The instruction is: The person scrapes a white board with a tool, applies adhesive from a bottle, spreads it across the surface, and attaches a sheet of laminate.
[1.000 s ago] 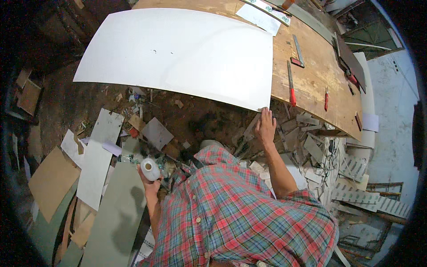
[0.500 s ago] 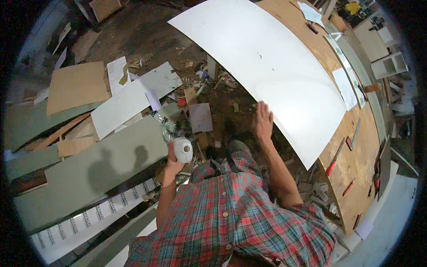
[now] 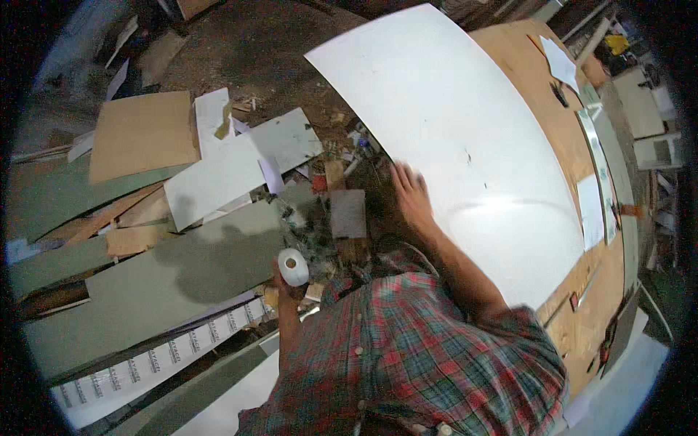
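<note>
My left hand (image 3: 282,282) is wrapped round a white plastic bottle (image 3: 297,275), whose round mouth faces up with no cap on it. My right hand (image 3: 412,190) lies with fingers stretched out at the left edge of a large white sheet (image 3: 451,94). This sheet is glossy, bears a few small dark marks near its middle, and rests on a wooden workbench (image 3: 502,43), overhanging its left side.
On the bench's right side lie a red-handled tool (image 3: 574,301), a paper sheet (image 3: 591,211) and a long pale strip (image 3: 598,160). Grey-green boards (image 3: 211,265), a brown panel (image 3: 145,138) and scraps cover the left side and the floor between.
My right hand has moved farther along the sheet's left edge, away from me. My left hand keeps hold of the bottle. The whole view has shifted somewhat.
</note>
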The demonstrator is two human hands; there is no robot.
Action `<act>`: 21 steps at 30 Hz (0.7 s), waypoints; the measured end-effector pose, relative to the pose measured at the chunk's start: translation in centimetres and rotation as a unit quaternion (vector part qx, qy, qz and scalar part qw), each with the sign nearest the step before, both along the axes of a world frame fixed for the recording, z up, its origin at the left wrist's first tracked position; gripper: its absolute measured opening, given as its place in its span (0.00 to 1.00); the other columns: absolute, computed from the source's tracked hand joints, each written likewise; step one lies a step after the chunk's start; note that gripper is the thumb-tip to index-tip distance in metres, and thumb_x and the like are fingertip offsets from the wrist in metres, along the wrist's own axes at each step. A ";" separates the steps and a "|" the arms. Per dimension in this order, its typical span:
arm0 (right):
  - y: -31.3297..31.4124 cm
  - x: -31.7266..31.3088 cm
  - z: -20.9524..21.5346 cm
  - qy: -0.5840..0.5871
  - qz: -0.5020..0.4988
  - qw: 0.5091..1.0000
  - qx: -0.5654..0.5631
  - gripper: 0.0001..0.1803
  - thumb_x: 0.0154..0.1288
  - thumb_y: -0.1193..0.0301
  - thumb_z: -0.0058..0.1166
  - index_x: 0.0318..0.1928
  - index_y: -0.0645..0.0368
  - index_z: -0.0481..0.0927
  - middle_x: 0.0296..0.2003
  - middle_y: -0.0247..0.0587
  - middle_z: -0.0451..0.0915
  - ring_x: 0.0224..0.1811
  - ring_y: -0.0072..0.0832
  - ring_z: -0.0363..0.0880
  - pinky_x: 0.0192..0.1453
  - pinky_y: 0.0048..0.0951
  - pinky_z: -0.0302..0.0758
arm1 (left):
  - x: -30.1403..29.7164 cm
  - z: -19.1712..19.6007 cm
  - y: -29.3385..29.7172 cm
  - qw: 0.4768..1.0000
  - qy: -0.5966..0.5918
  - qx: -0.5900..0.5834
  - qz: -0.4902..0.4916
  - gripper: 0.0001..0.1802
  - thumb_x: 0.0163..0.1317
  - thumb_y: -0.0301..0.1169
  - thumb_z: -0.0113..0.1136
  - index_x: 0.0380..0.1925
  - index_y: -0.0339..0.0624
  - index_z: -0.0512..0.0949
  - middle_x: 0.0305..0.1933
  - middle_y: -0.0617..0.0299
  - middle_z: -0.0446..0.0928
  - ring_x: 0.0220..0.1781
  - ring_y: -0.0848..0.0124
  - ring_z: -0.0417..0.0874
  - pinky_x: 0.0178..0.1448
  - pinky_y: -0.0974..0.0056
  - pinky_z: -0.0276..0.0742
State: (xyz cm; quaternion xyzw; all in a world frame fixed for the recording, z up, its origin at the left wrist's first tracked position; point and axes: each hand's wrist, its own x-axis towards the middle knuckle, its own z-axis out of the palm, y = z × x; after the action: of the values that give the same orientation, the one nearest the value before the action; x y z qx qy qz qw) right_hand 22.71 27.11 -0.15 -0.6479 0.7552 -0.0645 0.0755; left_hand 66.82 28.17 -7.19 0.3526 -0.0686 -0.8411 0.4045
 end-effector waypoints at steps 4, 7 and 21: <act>6.5 -1.8 1.0 -0.018 0.010 0.996 0.086 0.38 0.72 0.73 0.38 0.79 0.55 0.44 0.80 0.40 0.43 0.82 0.38 0.41 0.81 0.52 0.43 | -3.6 2.4 -6.4 1.000 0.024 0.008 -0.013 0.40 0.63 0.69 0.48 0.57 0.46 0.72 0.43 0.52 0.80 0.38 0.56 0.85 0.35 0.50 0.87; 0.7 -1.7 1.6 -0.032 0.037 0.997 0.055 0.37 0.72 0.75 0.37 0.79 0.57 0.44 0.80 0.40 0.42 0.82 0.38 0.40 0.82 0.50 0.42 | -5.6 3.8 -9.9 0.999 0.043 0.005 -0.021 0.41 0.64 0.70 0.47 0.56 0.45 0.73 0.39 0.54 0.81 0.36 0.57 0.85 0.34 0.51 0.87; -34.8 -1.0 -2.6 0.038 0.054 0.997 -0.027 0.36 0.74 0.70 0.34 0.79 0.58 0.43 0.80 0.40 0.42 0.82 0.36 0.40 0.82 0.47 0.43 | -13.4 7.5 -21.7 0.996 -0.089 0.018 -0.011 0.35 0.69 0.66 0.41 0.58 0.50 0.73 0.45 0.58 0.82 0.42 0.61 0.87 0.36 0.52 0.89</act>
State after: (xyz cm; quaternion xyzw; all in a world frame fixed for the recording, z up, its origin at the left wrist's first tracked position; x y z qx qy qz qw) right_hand 21.67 -7.64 -2.76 -0.6917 0.7193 -0.0555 0.0325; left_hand 53.45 6.45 0.29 0.4324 -0.0928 -0.8120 0.3808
